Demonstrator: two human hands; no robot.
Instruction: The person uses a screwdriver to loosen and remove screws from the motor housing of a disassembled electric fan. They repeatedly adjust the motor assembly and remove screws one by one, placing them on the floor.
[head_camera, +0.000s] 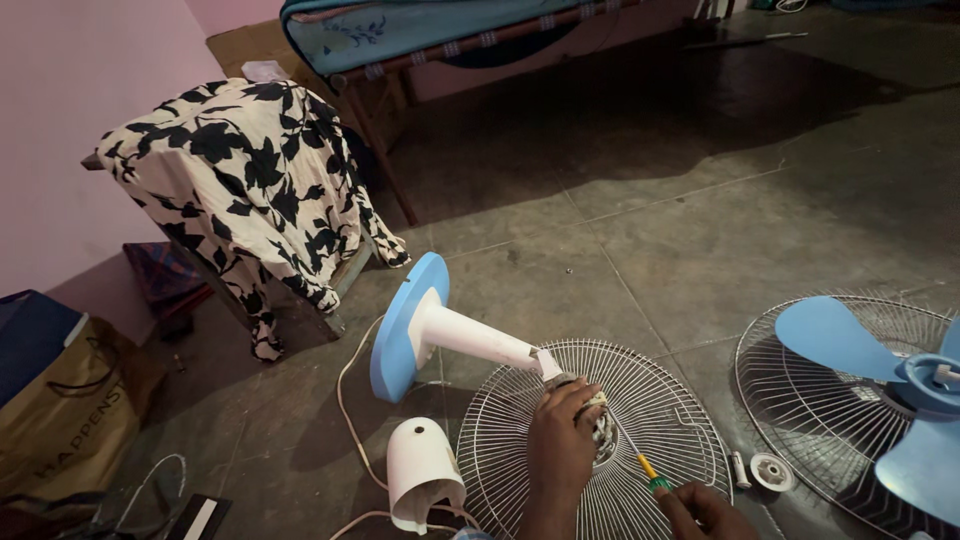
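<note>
A table fan lies on its side on the floor, its round blue base (405, 325) up at the left and its white stem (480, 340) running to the motor (600, 425). My left hand (562, 445) grips the bare motor, which sits in the middle of the white wire rear guard (680, 420). My right hand (705, 510) holds a screwdriver (640, 460) with a yellow and green handle. Its thin shaft points up-left at the motor.
A white motor cover (420, 470) and a cord (350, 410) lie at the left. At the right a second wire guard (800, 420) carries the blue blades (890, 390); small white caps (770, 472) lie beside it. A cloth-draped stool (245, 170), bags (60, 400) and a cot (430, 35) stand behind.
</note>
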